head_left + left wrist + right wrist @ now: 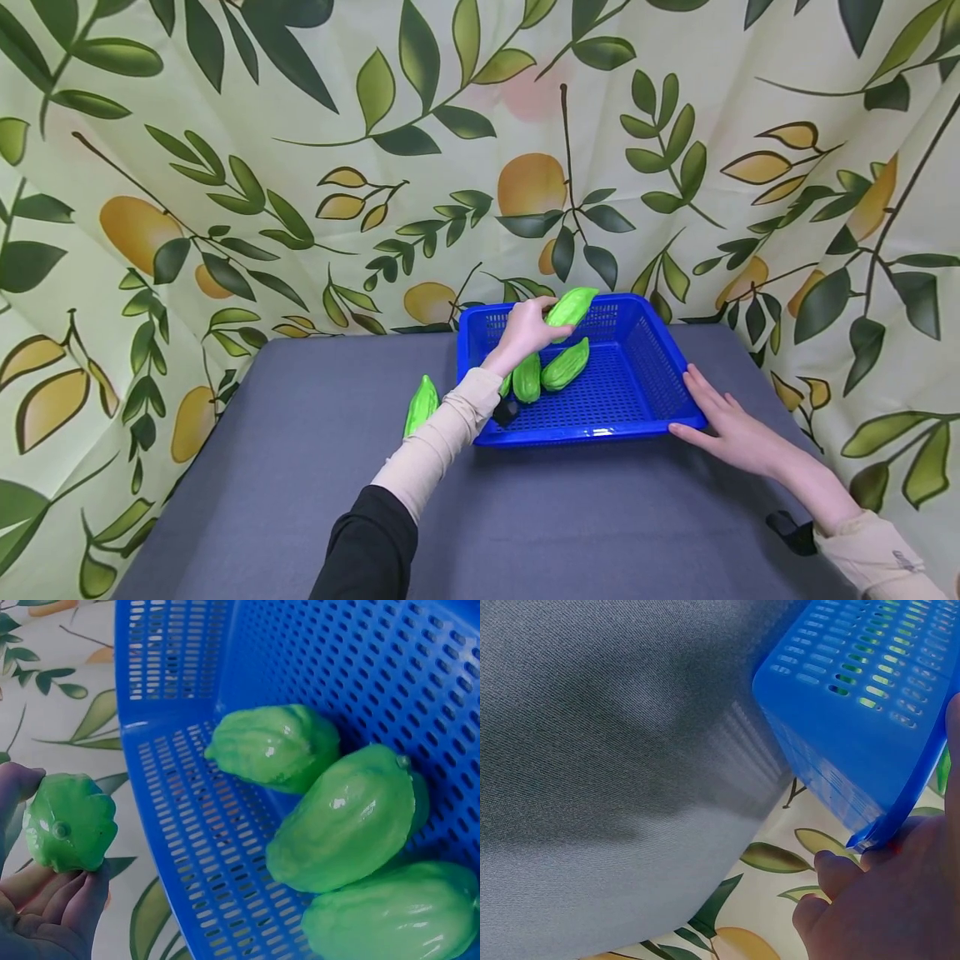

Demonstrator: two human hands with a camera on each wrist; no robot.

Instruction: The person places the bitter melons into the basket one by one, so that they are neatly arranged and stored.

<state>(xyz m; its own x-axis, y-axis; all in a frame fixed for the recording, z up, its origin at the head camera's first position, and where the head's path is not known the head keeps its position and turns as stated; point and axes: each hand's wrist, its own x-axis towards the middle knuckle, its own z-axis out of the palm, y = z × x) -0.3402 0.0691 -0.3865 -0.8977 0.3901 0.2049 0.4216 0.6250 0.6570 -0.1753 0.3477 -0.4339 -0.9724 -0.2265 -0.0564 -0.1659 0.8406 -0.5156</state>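
My left hand grips a green ridged gourd above the back part of a blue plastic basket. In the left wrist view, thumb and fingers hold the gourd from opposite sides, its stem end facing the camera. Inside the basket lie three similar gourds, side by side at the left; one gourd is in full view, another gourd partly overlapped, and the third mostly hidden by my arm. At the front right corner, my right hand rests against the basket's rim with fingers extended and thumb spread.
Another green gourd lies on the grey tablecloth left of the basket, partly behind my left forearm. A leaf-and-fruit patterned curtain hangs close behind the table and along its sides.
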